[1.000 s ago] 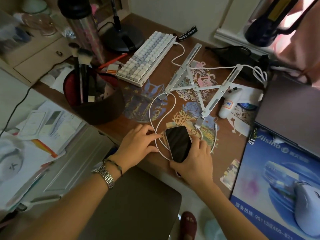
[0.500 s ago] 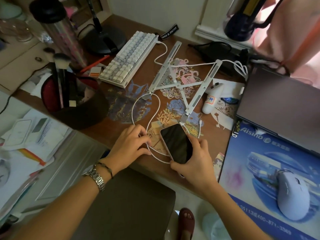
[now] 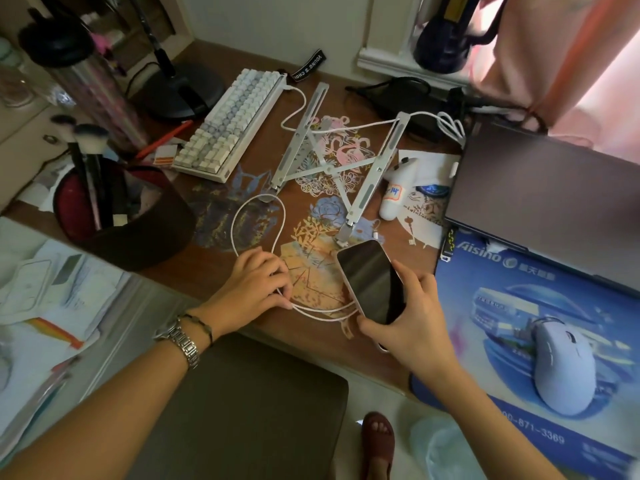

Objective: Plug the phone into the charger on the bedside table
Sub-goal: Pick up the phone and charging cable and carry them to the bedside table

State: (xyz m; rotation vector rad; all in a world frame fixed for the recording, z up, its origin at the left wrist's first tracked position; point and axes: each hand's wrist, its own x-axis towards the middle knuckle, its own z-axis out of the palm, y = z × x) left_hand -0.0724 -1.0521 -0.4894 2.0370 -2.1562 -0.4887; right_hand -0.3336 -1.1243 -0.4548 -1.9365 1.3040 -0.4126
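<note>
The right hand (image 3: 412, 327) grips the phone (image 3: 372, 282) by its lower end, thumb on the left edge and fingers on the right, holding it tilted, dark screen up, at the near edge of the table (image 3: 408, 233). The left hand (image 3: 256, 285) rests on the table with its fingers curled and pinched on the white charger cable (image 3: 258, 202), which loops away toward the folding metal stand (image 3: 332, 161) and runs back under the phone's lower end. Whether the plug is in the phone cannot be told; the right hand hides that end.

Readable writing: the blue mouse pad (image 3: 519, 306) at right bears "Aisino" in white, some Chinese characters and the digits "00-871-3369" near its lower edge, with a white mouse (image 3: 562, 365) lying on it. A black strap (image 3: 308, 65) behind the white keyboard (image 3: 230, 123) reads "YOUNG'S CHOI", cut off. A small white bottle (image 3: 393, 192) beside the stand carries a handwritten label ending in "14".
</note>
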